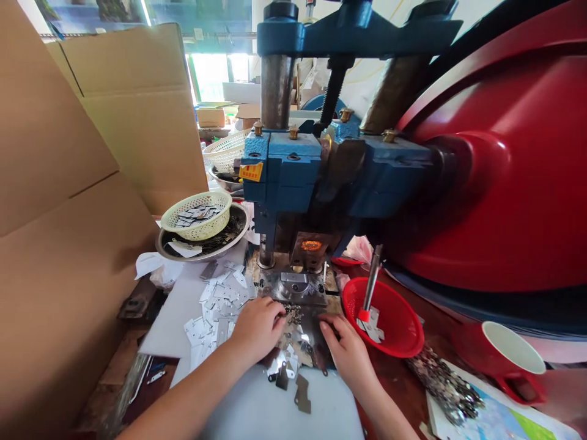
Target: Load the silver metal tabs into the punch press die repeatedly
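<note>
Left hand: the hand (259, 327) is at the near edge of the press bed, fingers curled and thumb close in; whether it grips a piece I cannot tell.
Right hand: the hand (346, 345) lies opposite, fingers bent toward the dark metal base; whether anything is held is hidden.
Small metal bits: a cluster (294, 314) sits just beside the left hand's fingertips, between the two hands.
Loose plates: several light and dark plates (288, 360) lie between the hands, on their near side; one dark plate (302, 394) is nearer the person, on a white sheet (330, 409).
Pale plates: a spread heap (217, 315) left of the left hand.
Press: the blue press (293, 174) stands beyond both hands, its die block (293, 285) just past the fingertips.
Red basket: the basket (410, 330) is just right of the right hand, with pale pieces and a metal rod (373, 281) in it.
Farther right: a red mug (518, 360), well apart from the right hand.
</note>
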The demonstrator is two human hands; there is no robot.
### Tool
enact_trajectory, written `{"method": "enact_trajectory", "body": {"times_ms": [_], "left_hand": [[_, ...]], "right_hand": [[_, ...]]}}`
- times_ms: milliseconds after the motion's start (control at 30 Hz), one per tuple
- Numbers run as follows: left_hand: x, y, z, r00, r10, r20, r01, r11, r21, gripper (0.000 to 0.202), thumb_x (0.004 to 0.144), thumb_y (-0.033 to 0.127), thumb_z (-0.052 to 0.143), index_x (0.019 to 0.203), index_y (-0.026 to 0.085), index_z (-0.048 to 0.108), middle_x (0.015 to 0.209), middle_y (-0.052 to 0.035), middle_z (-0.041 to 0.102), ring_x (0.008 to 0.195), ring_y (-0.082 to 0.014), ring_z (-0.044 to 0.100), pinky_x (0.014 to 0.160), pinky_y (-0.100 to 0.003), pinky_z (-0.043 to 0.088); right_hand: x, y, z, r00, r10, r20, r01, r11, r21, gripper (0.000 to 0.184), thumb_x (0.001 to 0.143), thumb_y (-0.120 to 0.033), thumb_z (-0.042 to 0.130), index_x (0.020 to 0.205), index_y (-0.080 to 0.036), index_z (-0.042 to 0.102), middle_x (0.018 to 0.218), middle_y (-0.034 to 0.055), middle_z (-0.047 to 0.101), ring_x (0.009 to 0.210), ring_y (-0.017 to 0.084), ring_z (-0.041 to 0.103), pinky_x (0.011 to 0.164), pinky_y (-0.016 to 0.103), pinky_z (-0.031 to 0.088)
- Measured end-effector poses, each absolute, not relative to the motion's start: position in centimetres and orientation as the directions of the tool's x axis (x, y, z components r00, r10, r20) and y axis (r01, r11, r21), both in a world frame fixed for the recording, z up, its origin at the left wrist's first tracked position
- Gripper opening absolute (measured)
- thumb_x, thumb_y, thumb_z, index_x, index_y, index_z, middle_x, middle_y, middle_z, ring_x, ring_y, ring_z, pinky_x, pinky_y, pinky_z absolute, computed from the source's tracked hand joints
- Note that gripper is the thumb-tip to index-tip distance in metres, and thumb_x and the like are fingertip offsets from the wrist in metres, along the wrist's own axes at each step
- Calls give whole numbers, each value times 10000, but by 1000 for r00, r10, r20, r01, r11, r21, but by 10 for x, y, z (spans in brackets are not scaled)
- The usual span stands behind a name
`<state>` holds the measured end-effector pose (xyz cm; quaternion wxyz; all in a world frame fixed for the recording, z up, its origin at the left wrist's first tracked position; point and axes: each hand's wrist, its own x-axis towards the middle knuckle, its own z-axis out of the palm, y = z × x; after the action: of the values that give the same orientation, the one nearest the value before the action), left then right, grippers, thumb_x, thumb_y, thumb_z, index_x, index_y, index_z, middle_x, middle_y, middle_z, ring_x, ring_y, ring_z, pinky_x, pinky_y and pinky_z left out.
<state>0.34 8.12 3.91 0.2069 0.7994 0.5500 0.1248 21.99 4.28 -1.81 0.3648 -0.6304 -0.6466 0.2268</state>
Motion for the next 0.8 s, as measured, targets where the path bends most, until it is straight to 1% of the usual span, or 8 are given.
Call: {"method": "enact_trajectory", "body": {"times_ms": [133, 267, 333, 467, 533, 600, 667, 800], "left_hand": [[21, 87, 33, 356, 932, -74, 867, -300, 399, 157, 818, 331, 567, 916, 243, 652, 914, -34, 645, 913, -234, 578, 817, -363, 424], [22, 88, 27, 360, 928, -99, 853, -284, 438, 96, 793, 303, 595, 841, 239, 648, 910, -20, 628, 896, -213, 579, 789, -327, 432], [20, 87, 26, 366, 927, -81, 834, -288, 471, 78, 780, 288, 606, 819, 234, 646, 916, -18, 611, 902, -206, 570, 796, -316, 430], [16, 86, 25, 375, 926, -34, 792, -301, 531, 48, 773, 252, 607, 795, 226, 640, 917, -12, 594, 907, -192, 554, 821, -305, 421], [15, 86, 24, 373, 927, -21, 778, -301, 551, 42, 778, 243, 600, 780, 222, 637, 919, -11, 589, 904, -187, 549, 821, -301, 422], [14, 85, 23, 372, 928, -15, 774, -301, 557, 47, 781, 243, 598, 790, 222, 638, 928, -13, 587, 905, -187, 545, 826, -302, 422], [14, 85, 22, 371, 928, -17, 783, -303, 543, 77, 781, 262, 602, 834, 226, 646, 940, -19, 585, 915, -196, 542, 837, -317, 421], [16, 83, 22, 385, 922, -33, 800, -316, 510, 103, 787, 278, 592, 850, 225, 655, 955, -32, 579, 930, -215, 539, 838, -341, 428]], "right_hand": [[216, 41, -18, -4, 976, 216, 712, 154, -685, 241, 893, -347, 433, 937, -212, 627, 936, 62, 651, 918, 207, 598, 836, 364, 479], [213, 50, -13, -35, 958, 286, 778, 205, -593, 228, 906, -297, 420, 953, -205, 623, 954, 61, 644, 932, 198, 592, 842, 344, 482], [211, 59, -9, -64, 946, 318, 831, 227, -507, 234, 908, -272, 418, 997, -204, 623, 969, 64, 636, 939, 204, 583, 841, 349, 479], [205, 75, -2, -153, 926, 345, 929, 254, -269, 276, 903, -252, 437, 1108, -227, 620, 940, 70, 625, 897, 226, 565, 809, 376, 474], [204, 78, -2, -184, 919, 348, 945, 264, -195, 280, 901, -257, 446, 1114, -232, 627, 930, 73, 621, 877, 225, 558, 800, 375, 471], [205, 78, -3, -187, 917, 351, 947, 264, -185, 268, 904, -265, 447, 1084, -226, 641, 951, 76, 620, 893, 223, 554, 806, 367, 469], [208, 76, -5, -168, 919, 357, 945, 253, -208, 264, 908, -272, 437, 1058, -217, 648, 972, 78, 619, 921, 222, 555, 819, 362, 470], [212, 73, -6, -149, 924, 353, 945, 239, -225, 297, 904, -279, 436, 1134, -236, 619, 972, 78, 614, 921, 227, 558, 781, 359, 485]]}}
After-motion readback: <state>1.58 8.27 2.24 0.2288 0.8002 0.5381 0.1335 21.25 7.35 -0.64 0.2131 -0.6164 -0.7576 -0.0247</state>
